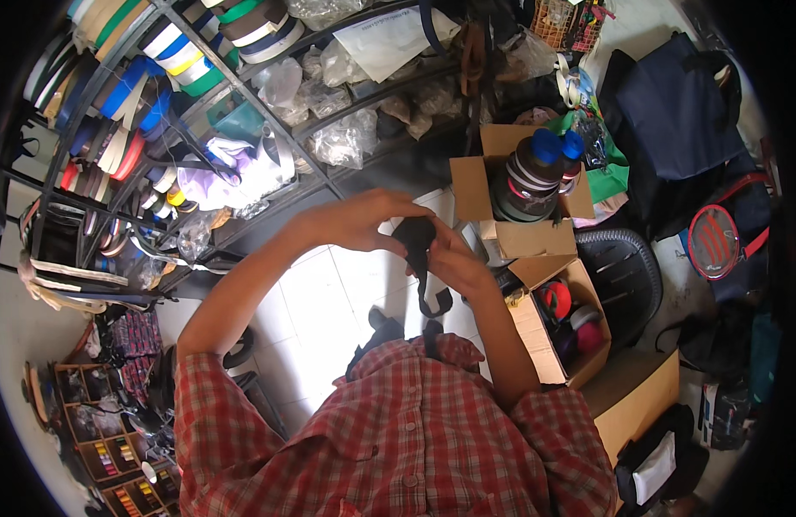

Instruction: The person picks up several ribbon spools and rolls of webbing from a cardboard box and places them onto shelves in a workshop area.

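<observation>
Out in front of my chest, both hands hold a black strap (414, 234), bunched or rolled between them. My left hand (370, 221) grips it from the left, fingers curled over the top and thumb underneath. From the other side my right hand (452, 259) closes on it, with some fingertips hidden behind the black material. A loose tail of the strap drops below the hands and bends into a hook shape at its end. Whether it is fully rolled, I cannot tell.
Metal shelves (315, 127) with webbing rolls (127, 155) and plastic bags stand ahead and left. An open carton (473, 191) with large bottles (529, 180) is at right. Nearer is another carton (536, 340) of tape rolls, beside a black chair (626, 280). White tiles (316, 293) cover the floor.
</observation>
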Available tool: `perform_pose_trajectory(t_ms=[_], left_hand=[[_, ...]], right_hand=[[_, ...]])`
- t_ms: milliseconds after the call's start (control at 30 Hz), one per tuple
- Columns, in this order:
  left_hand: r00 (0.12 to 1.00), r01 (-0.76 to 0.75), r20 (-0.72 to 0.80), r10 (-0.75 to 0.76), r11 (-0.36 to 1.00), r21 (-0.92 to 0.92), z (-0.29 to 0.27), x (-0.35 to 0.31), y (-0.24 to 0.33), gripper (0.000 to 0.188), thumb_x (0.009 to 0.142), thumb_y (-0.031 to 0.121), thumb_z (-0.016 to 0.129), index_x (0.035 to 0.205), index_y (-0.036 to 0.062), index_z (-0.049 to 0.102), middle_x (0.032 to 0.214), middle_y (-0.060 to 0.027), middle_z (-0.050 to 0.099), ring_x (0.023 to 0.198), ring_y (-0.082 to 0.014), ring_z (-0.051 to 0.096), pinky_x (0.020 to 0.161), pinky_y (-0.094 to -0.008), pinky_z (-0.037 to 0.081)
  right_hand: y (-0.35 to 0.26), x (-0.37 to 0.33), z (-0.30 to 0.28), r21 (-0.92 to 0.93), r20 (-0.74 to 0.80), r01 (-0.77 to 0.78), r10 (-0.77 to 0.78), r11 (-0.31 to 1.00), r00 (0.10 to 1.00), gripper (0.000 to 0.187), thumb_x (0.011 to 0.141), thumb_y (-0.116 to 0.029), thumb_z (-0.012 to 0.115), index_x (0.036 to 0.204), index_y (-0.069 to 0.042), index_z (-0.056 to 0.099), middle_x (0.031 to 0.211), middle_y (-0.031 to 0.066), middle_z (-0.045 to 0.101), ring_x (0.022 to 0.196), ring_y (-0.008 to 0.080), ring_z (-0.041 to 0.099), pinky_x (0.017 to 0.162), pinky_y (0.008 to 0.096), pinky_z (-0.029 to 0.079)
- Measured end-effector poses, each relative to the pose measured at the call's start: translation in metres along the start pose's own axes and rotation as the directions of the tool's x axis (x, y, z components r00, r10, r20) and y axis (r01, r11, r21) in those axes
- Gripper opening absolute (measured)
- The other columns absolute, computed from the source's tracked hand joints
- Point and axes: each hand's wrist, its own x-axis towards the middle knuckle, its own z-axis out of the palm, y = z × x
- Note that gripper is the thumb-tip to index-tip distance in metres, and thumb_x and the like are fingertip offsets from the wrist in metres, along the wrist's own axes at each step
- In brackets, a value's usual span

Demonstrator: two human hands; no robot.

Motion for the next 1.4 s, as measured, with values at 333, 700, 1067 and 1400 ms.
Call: perform_pose_trajectory(t_ms=[333, 700, 1067, 1400], left_hand=[[0.994, -0.007, -0.102, 0.035, 0.965, 0.263, 0.012, -0.011, 0.010, 0.069, 0.075, 0.021, 0.074, 0.136, 0.0106, 0.046, 0.100, -0.0146, 0.060, 0.094, -0.0339, 0.060, 0.079, -0.0414, 0.048], [0.989, 0.138, 0.016, -0.144, 0.968, 0.208, 0.030, -0.023, 0.010, 0.079, 0.070, 0.013, 0.078, 0.140, 0.0169, 0.042, 0.104, -0.0112, 0.062, 0.098, -0.0310, 0.058, 0.082, -0.0420, 0.047], [0.985, 0.111, -0.119, -0.123, 0.989, -0.099, 0.045, -0.051, 0.028, 0.073, 0.073, 0.015, 0.077, 0.137, 0.0099, 0.043, 0.109, -0.0159, 0.063, 0.098, -0.0333, 0.062, 0.086, -0.0399, 0.049], [0.959, 0.249, 0.015, -0.283, 0.866, 0.434, 0.089, -0.144, 0.073, 0.078, 0.071, 0.019, 0.076, 0.140, 0.0134, 0.039, 0.099, -0.0134, 0.065, 0.094, -0.0331, 0.062, 0.085, -0.0438, 0.047]], right_hand=[[0.004, -0.004, 0.007, -0.143, -0.194, -0.089, 0.060, 0.986, 0.979, 0.048, 0.095, -0.025, 0.057, 0.135, -0.006, 0.038, 0.108, 0.0096, 0.059, 0.091, 0.0178, 0.061, 0.072, 0.0320, 0.050], [0.013, -0.008, 0.014, -0.256, -0.192, -0.167, 0.119, 0.952, 0.974, 0.048, 0.094, -0.027, 0.060, 0.133, -0.006, 0.040, 0.096, 0.0095, 0.064, 0.083, 0.0171, 0.064, 0.074, 0.0285, 0.050], [0.031, -0.021, 0.042, -0.125, -0.185, 0.000, -0.024, 0.992, 0.982, 0.056, 0.092, -0.028, 0.062, 0.136, -0.005, 0.036, 0.102, 0.0130, 0.062, 0.080, 0.0190, 0.065, 0.073, 0.0296, 0.051], [0.095, -0.043, 0.106, -0.390, -0.211, -0.307, 0.240, 0.868, 0.948, 0.046, 0.092, -0.023, 0.062, 0.129, -0.001, 0.045, 0.093, 0.0133, 0.066, 0.079, 0.0191, 0.066, 0.073, 0.0290, 0.052]])
